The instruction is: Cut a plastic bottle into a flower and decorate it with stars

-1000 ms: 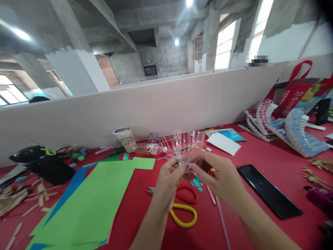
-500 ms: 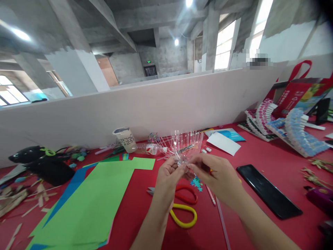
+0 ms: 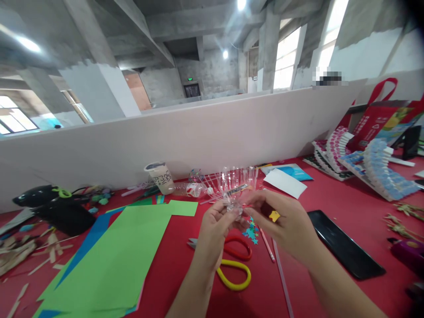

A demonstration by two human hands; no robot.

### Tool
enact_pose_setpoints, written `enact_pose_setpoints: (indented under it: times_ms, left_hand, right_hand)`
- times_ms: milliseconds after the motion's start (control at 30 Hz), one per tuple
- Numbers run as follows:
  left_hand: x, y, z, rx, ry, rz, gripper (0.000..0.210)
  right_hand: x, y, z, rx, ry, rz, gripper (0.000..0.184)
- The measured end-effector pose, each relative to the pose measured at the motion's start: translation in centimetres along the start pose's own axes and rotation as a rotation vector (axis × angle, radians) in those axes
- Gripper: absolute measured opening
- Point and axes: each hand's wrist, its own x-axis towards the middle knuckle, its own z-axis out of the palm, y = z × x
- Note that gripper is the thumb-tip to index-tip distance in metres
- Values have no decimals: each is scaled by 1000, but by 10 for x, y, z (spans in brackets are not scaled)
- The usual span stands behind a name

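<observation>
My left hand [image 3: 213, 229] is closed around the narrow base of a clear plastic bottle piece [image 3: 233, 190], whose wall is cut into many thin strips that fan up and outward. Close to the base on its right side is my right hand [image 3: 285, 221], thumb and forefinger in a pinch; what lies between those fingertips is too small to make out. A yellow star [image 3: 274, 216] shows beside the right hand's curled fingers. Under the hands lie scissors [image 3: 234, 274] with one red and one yellow handle loop, and a small pile of blue-green stars [image 3: 251, 233].
Green paper sheets [image 3: 112, 260] cover the left side, near a black container [image 3: 62, 216]. A paper cup [image 3: 160, 177] and a clear bottle [image 3: 187, 189] stand and lie behind. On the right are a phone [image 3: 346, 245] and folded paper pieces [image 3: 380, 168]. A white partition [image 3: 212, 132] closes the back.
My right hand has drawn slightly right, its fingertips moving off the base's front. More of the clear base and the yellow star now show. My left hand keeps its hold.
</observation>
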Motion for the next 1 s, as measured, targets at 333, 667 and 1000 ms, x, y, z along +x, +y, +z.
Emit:
enact_pose_setpoints:
  times_ms: [333, 667, 1000]
  left_hand:
    - [2, -4, -5, -16, -41, 22, 19]
    - [14, -11, -24, 69, 34, 180, 32]
    - [5, -5, -8, -15, -40, 44, 18]
  right_hand:
    - [-2, 1, 6, 3, -41, -12, 8]
    - [0, 4, -6, -21, -51, -68, 12]
    - [-2, 5, -3, -18, -3, -69, 12]
